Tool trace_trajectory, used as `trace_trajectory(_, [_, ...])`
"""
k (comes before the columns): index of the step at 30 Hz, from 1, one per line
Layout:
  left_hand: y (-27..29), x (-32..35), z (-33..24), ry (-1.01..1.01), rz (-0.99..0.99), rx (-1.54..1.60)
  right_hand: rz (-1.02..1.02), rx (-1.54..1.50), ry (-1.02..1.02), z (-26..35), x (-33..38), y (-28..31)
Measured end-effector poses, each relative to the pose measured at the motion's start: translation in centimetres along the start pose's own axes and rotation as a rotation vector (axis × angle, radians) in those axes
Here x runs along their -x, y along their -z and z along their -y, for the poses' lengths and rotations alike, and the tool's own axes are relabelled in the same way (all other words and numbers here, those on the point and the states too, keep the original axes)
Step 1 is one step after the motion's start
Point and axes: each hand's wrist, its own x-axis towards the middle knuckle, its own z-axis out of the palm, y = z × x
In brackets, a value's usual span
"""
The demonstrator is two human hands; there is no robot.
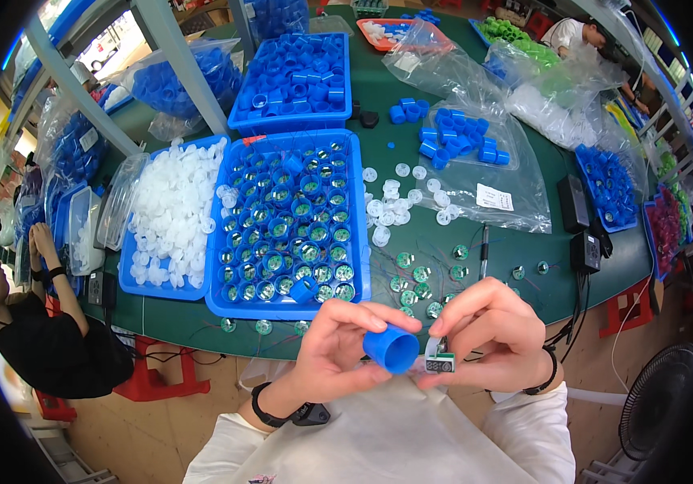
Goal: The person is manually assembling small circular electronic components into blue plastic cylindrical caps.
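My left hand (337, 347) is closed round a blue plastic cup-shaped housing (395, 350), its open end turned to the right. Just beside that opening, my right hand (496, 335) pinches a small green circuit board (441, 362) with a dark display and a whitish part on it. A small gap shows between the board and the housing's rim. Both hands are raised in front of my body, off the near table edge. Beyond them, several round green circuit boards (421, 274) with thin wires lie on the green table (475, 315).
Left of centre, a blue tray (214, 278) holds housings fitted with boards. Beside it are white caps (171, 210); behind it, more blue housings (302, 77). Loose caps (391, 202), a clear bag (516, 181), a pen (484, 252) and black adapters (584, 252) lie around. Co-workers (48, 323) sit nearby.
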Motion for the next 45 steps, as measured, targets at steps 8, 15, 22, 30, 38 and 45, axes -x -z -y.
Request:
trace_trajectory(8, [0.0,-0.1,-0.3,-0.014,0.007,-0.079,0.067,0.159,0.14,-0.6,-0.6,-0.3])
trace_trajectory(15, [0.1,0.7,-0.5,0.084,-0.046,-0.109,0.104,0.187,0.203,-1.2,-0.7,-0.4])
trace_trajectory(22, [0.0,0.7,-0.8,0.11,-0.099,-0.196,0.138,0.245,0.222,-2.4,-0.8,-0.1])
trace_trajectory(30, [0.2,0.4,-1.5,0.114,-0.09,-0.44,0.101,0.024,-0.043,-2.4,0.2,-0.9])
trace_trajectory(38, [-0.2,0.0,-1.5,0.041,-0.128,-0.692,-0.037,-0.349,-0.279,-1.9,1.2,-1.9])
trace_trajectory(45, [-0.7,-0.8,-2.6,-0.196,-0.051,-1.12,0.028,-0.794,-0.553,-2.6,2.4,-2.3])
